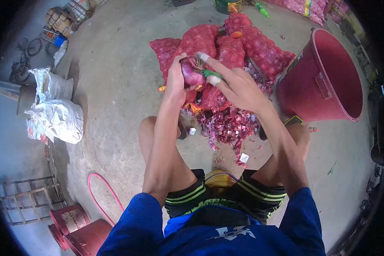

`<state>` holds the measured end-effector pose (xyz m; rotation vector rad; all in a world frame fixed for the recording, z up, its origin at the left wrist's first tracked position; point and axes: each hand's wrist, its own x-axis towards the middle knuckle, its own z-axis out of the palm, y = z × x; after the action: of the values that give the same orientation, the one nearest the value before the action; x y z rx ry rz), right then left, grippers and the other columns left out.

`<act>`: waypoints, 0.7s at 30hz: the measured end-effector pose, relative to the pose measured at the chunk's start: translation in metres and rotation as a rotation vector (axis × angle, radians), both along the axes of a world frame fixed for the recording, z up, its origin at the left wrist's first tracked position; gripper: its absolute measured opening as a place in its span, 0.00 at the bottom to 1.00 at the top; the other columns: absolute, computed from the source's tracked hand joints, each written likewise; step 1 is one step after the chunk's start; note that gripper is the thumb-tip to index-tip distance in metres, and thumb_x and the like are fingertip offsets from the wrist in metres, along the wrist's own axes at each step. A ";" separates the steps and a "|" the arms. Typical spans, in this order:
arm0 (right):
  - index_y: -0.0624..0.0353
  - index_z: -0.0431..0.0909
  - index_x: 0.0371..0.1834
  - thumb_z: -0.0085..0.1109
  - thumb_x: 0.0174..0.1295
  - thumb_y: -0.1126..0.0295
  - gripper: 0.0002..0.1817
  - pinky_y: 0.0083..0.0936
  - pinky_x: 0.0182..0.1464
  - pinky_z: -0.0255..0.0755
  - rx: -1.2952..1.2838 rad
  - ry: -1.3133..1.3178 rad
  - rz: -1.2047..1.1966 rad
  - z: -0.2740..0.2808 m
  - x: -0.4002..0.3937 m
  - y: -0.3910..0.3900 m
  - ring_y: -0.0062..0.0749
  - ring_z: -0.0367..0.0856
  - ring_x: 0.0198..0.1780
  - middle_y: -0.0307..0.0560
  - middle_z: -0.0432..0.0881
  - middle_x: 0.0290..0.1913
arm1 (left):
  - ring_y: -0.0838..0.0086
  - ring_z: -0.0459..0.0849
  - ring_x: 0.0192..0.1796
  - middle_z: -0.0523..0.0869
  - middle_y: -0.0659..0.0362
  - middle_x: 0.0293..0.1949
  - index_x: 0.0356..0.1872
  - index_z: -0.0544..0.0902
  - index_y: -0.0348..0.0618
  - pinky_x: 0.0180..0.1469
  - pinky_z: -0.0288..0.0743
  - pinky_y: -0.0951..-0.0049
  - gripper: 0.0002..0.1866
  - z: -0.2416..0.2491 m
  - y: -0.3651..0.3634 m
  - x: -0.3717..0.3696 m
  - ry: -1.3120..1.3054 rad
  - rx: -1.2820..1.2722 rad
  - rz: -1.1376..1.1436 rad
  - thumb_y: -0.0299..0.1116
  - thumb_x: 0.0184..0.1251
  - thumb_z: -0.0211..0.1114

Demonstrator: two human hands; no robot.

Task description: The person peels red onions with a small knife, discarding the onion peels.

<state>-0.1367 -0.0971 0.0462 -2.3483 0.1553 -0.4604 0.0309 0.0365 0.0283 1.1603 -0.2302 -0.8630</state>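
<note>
A large red onion (192,71) sits in my left hand (175,79), whose fingers wrap round it from the left. My right hand (239,86) is at the onion's right side. Between its thumb and fingers is a small green-handled knife (212,74), its blade hard to make out. White wrapping covers the tips of the right thumb and index finger. Dry roots or stem show at the onion's top, close to the right index finger. Below the hands, a heap of onion skins (231,126) lies on the floor between my feet.
Red mesh sacks full of onions (260,49) lie just ahead. A big red tub (298,91) leans at the right. White sacks (62,119) stand at the left, and red buckets (87,237) with a pink hose (101,176) are at lower left.
</note>
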 end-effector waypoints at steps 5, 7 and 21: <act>0.46 0.65 0.87 0.57 0.80 0.63 0.32 0.55 0.41 0.74 0.067 -0.117 0.031 -0.013 0.009 0.002 0.64 0.84 0.34 0.64 0.81 0.28 | 0.78 0.81 0.37 0.86 0.60 0.37 0.44 0.83 0.42 0.41 0.75 0.69 0.20 -0.017 -0.010 -0.005 -0.592 -0.149 0.279 0.48 0.86 0.52; 0.47 0.65 0.87 0.55 0.82 0.62 0.31 0.53 0.39 0.73 0.100 -0.143 0.011 -0.006 0.010 0.009 0.62 0.83 0.31 0.65 0.80 0.28 | 0.78 0.78 0.40 0.85 0.59 0.38 0.43 0.80 0.36 0.47 0.73 0.68 0.21 -0.009 -0.007 -0.009 -0.675 -0.177 0.348 0.45 0.88 0.49; 0.50 0.73 0.83 0.53 0.85 0.61 0.26 0.35 0.39 0.76 0.332 -0.057 -0.175 -0.004 0.014 -0.006 0.28 0.79 0.28 0.59 0.82 0.30 | 0.68 0.92 0.51 0.91 0.59 0.51 0.57 0.83 0.47 0.53 0.84 0.62 0.21 0.001 0.001 0.001 -0.087 -0.282 0.341 0.52 0.85 0.56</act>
<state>-0.1223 -0.1035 0.0422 -2.0024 0.3828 -0.5405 0.0316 0.0370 0.0289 0.9380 -0.2101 -0.4627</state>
